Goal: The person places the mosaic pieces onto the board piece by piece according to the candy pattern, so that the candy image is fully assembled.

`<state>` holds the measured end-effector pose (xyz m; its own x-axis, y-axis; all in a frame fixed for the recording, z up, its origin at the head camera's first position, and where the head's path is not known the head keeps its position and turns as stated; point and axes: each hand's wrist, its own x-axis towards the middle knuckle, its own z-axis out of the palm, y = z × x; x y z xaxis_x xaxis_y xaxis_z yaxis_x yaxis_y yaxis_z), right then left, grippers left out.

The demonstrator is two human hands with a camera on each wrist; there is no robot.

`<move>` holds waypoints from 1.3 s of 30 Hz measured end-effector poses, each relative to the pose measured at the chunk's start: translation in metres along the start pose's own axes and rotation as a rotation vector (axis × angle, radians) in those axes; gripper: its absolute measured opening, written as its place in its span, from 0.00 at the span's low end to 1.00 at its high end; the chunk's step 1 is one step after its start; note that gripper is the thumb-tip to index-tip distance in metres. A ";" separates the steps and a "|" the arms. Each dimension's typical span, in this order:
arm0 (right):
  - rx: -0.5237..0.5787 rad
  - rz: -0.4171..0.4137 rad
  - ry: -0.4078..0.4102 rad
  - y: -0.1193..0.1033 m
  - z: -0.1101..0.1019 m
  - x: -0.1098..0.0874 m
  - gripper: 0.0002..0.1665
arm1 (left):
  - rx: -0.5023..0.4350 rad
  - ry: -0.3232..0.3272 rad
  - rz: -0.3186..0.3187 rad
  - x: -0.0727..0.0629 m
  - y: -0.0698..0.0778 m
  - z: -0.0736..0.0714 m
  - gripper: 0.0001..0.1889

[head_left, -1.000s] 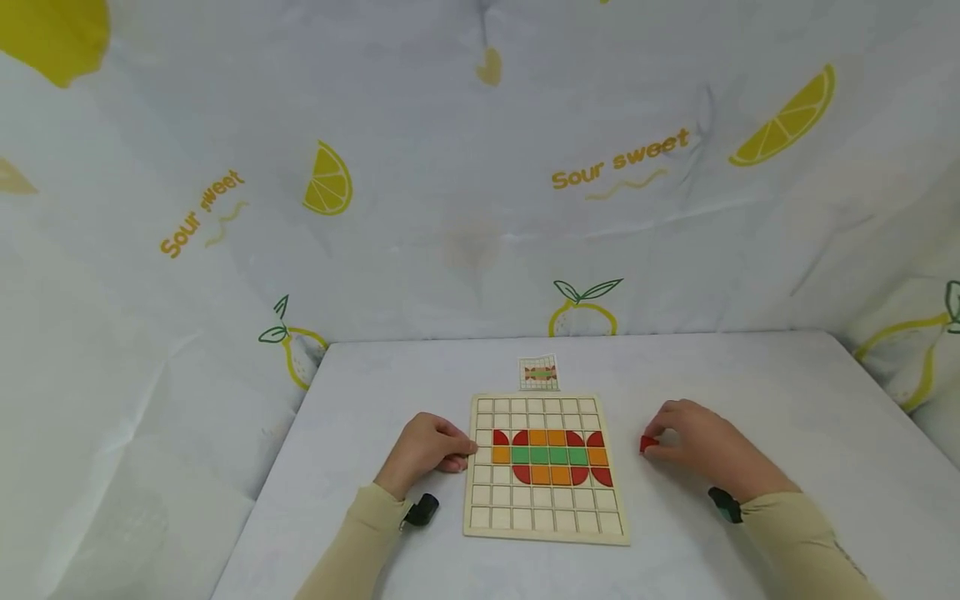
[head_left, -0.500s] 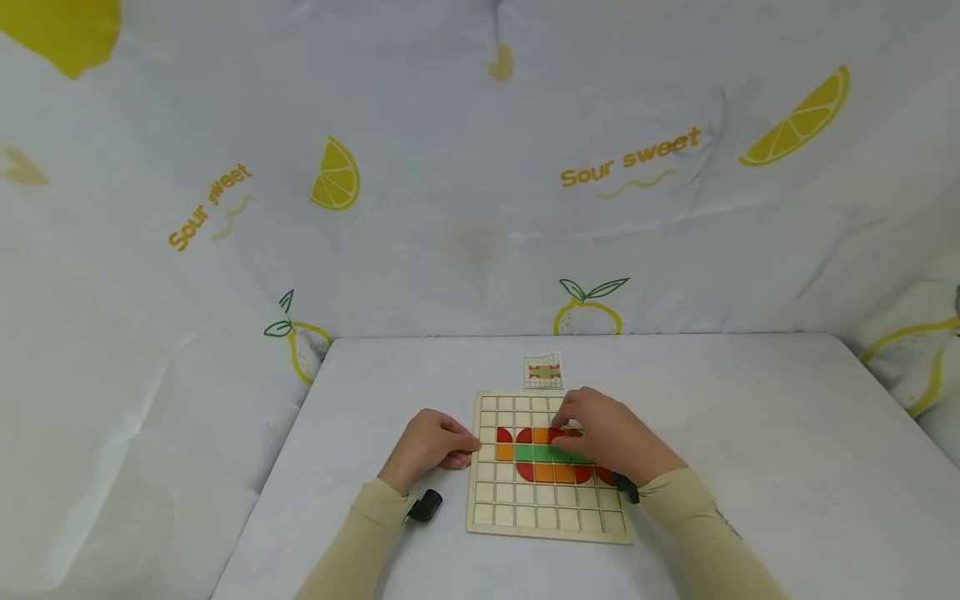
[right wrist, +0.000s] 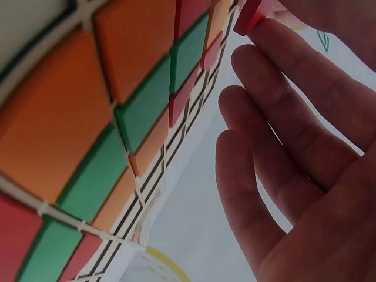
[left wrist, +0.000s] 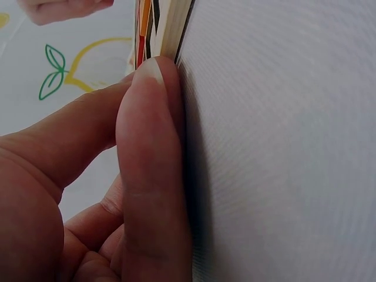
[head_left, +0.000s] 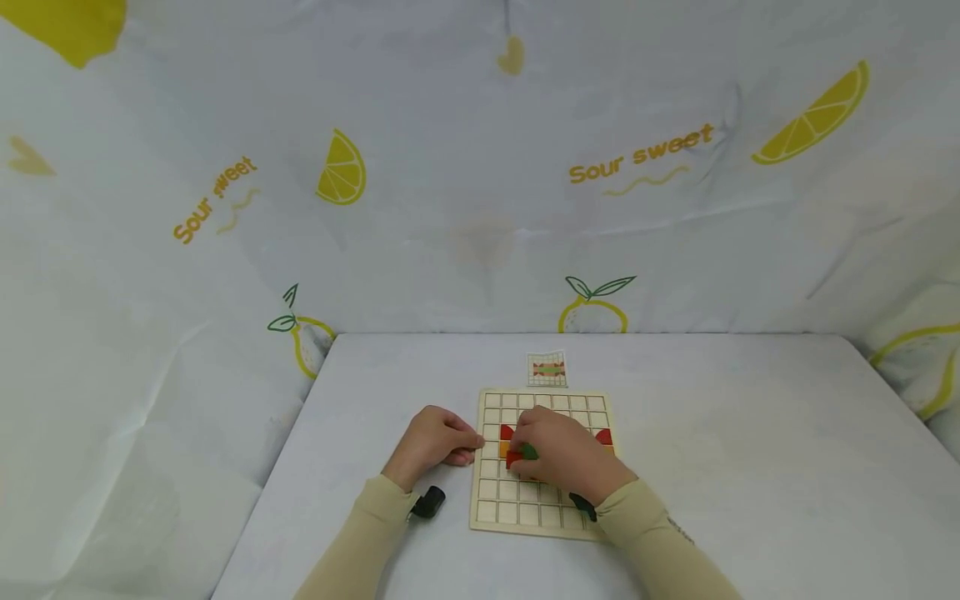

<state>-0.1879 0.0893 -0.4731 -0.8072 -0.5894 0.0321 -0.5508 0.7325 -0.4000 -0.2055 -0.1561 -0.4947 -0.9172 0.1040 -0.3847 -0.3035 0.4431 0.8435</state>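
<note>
My right hand point(head_left: 570, 454) is over the wooden grid board point(head_left: 497, 510), pinching a red tile point(head_left: 513, 459) between thumb and index finger. In the right wrist view the red tile point(right wrist: 249, 16) sits at the fingertips, close over the board, while the other fingers extend loosely. With thumb and index finger, my left hand point(head_left: 431, 439) grips the board's left edge, also seen in the left wrist view as a pale board edge point(left wrist: 171, 32). Red, orange and green tiles fill some middle squares; my right hand hides most of them in the head view.
A small pattern card point(head_left: 547, 369) lies just behind the board, printed with a similar coloured grid. The white table point(head_left: 750, 467) meets a hanging lemon-print cloth point(head_left: 450, 250) at the back. Each wrist wears a small black camera point(head_left: 430, 502).
My right hand has carried the red tile from the table right of the board leftward to the left part of the pattern. My left hand has kept its grip on the board edge.
</note>
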 end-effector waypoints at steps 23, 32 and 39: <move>-0.046 -0.039 0.003 -0.009 0.010 -0.003 0.08 | 0.021 0.003 0.006 -0.003 0.000 0.001 0.10; -0.077 -0.037 0.013 -0.010 0.013 -0.002 0.07 | 0.028 -0.003 0.018 -0.003 0.003 0.002 0.09; -0.066 -0.028 0.030 -0.006 0.008 -0.002 0.06 | 0.020 -0.007 0.021 -0.002 0.004 0.002 0.08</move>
<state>-0.1811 0.0835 -0.4780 -0.7966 -0.6005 0.0702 -0.5855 0.7373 -0.3369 -0.2044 -0.1525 -0.4914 -0.9214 0.1202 -0.3695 -0.2788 0.4580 0.8441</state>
